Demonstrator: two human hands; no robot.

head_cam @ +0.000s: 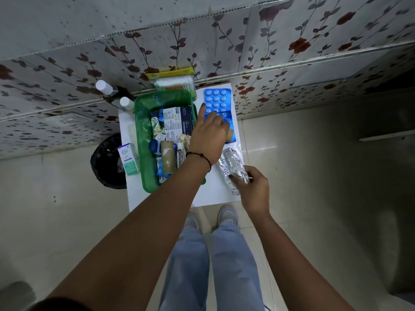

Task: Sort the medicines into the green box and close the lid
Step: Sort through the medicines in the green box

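Medicines fill much of the green box [141, 122], a translucent plastic tub with rounded corners that stands open on the left half of a small white table [215, 187]. Inside it lie a dark printed carton [178, 124], crinkled foil strips [156, 127], a brown cardboard-coloured roll [168, 158], a white tube with black lettering [180, 157], a strip of pale round tablets [184, 139] and small blue blister pieces [162, 171], all packed close and overlapping. Just right of the box, flat on the table, sits a glossy blue blister sheet [216, 98] with rows of white round pills. The left hand [208, 133] reaches across the box's right rim, fingers spread and pressed down on the near part of that sheet; whether it actually grips it cannot be told. The right hand [252, 187] pinches a crumpled silver foil blister strip [232, 166] at its near end, the strip resting on the table. A white and teal carton [128, 158] stands just left of the box, two white-capped bottles [114, 94] stand at the far left corner, and a clear pack of cotton buds [175, 83] lies behind the box against floral-patterned wall tiles [292, 41].
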